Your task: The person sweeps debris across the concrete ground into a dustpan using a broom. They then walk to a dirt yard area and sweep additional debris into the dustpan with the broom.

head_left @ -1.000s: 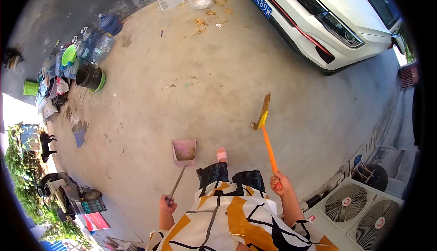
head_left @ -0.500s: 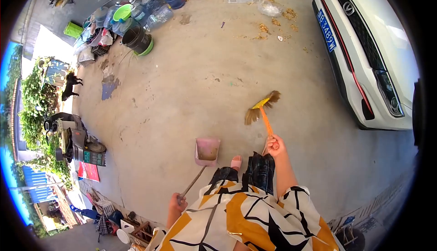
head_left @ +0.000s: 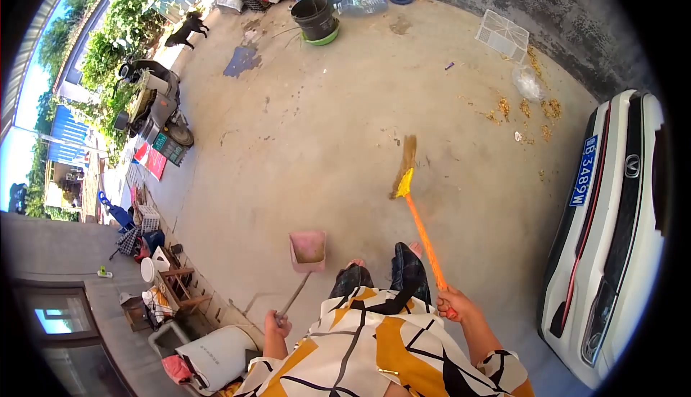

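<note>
My right hand (head_left: 455, 305) is closed round the orange handle of a broom (head_left: 422, 230). Its yellow head and brown bristles lie out in front of me, over the concrete floor (head_left: 324, 159). In my left hand (head_left: 277, 326) is the grey handle of a pink dustpan (head_left: 307, 247), fingers wrapped about it. The pan sits low to the left of my feet, its open side facing away from me. A gap of bare floor separates broom and dustpan.
A white car (head_left: 612, 238) stands at the right. Yellowish debris (head_left: 551, 109), a clear plastic bag (head_left: 529, 82) and a white crate (head_left: 502, 35) are at the far right. A black bucket (head_left: 314, 19), water bottles and a black dog (head_left: 187, 30) are at the back left; a scooter (head_left: 158, 102) stands left.
The view has turned right to left across the yard, so the car now sits lower at right. The broom's bristles have swung more upright, and my right hand is lower. Both hands keep their holds.
</note>
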Motion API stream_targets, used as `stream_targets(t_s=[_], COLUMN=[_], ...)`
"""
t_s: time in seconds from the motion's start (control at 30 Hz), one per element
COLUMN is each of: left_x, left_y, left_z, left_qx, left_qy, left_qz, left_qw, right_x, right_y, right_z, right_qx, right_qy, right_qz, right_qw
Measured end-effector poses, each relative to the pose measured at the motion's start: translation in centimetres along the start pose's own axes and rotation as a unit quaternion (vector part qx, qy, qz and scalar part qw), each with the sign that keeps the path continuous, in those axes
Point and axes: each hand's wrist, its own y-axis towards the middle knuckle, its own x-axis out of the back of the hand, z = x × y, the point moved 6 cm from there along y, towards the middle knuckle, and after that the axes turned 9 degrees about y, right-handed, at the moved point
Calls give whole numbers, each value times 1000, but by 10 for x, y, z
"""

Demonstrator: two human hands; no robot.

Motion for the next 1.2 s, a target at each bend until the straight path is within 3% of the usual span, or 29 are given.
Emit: stream_targets(t_s=[0.03,0.1,0.23,0.33,0.4,0.47,0.57,0.6,0.7,0.73,0.8,0.83,0.9,0.97,1.03,1.07,1.1,1.13,1.2], left_x=[1,-1,8,13,23,18,23,20,-2,-1,-11,-14,-24,-26,-25,-23,-22,-36,-31], left_y=[-9,-25,-35,-53,-59,-80,-74,-74,-97,-94,-82,-79,-71,-44,-18,-8,-9,-40,-36], left_z=[12,33,60,73,79,83,105,112,114,116,106,99,91,94,85,91,94,76,80], left_qx=[6,26,47,45,37,3,-8,25,-17,-20,-104,-107,32,14,4,100,195,167,205], left_qy=[-20,-31,-38,-28,-15,30,16,-12,-115,-131,30,9,-85,-46,6,-15,-37,-56,-48], left_qz=[0,-10,-20,-4,-22,-43,-48,-49,-20,-29,9,2,-3,6,18,0,-22,-30,-39], left_qw=[1000,999,998,999,999,999,999,998,993,991,994,994,996,999,1000,995,980,984,977], right_x=[3,-7,-67,-74,-55,-22,17,29,22,15,-11,-24,-43,-38,-30,-26,-41,-62,-95], right_y=[7,40,109,156,173,154,114,109,91,84,68,58,41,45,57,62,62,57,47], right_z=[3,20,45,65,82,129,202,223,256,261,262,253,230,210,198,202,211,213,219], right_qx=[-10,-22,-82,-139,-197,-178,-69,-42,-9,50,134,158,185,163,143,117,110,81,59], right_qy=[-7,-179,-176,-141,13,42,22,37,40,-19,-84,-89,-12,91,11,-73,-86,-97,-106], right_qz=[-4,19,50,7,19,-11,-71,-99,-129,-151,-161,-158,-127,-96,-154,-201,-205,-182,-159], right_qw=[1000,983,980,980,980,983,995,994,991,987,974,971,974,978,978,970,969,975,980])
